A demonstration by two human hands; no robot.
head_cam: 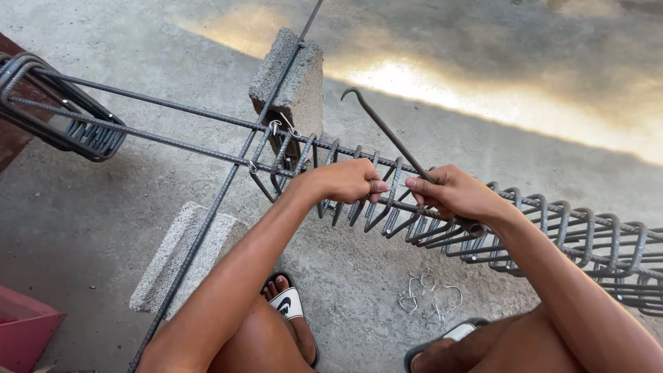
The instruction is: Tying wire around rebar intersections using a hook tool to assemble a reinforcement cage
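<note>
The left hand (349,181) is clenched on a stirrup of the rebar cage (442,221), just right of the concrete block (293,86). The right hand (452,193), further right, grasps a hooked tying tool (383,128), perhaps with wire. Loose wire ties (428,293) lie below the cage.

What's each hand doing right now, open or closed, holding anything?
Left hand: closed around a rebar stirrup on the rebar cage.
Right hand: closed on the hooked tying tool.

Grey blocks (293,83), dark rebar (552,221)
</note>
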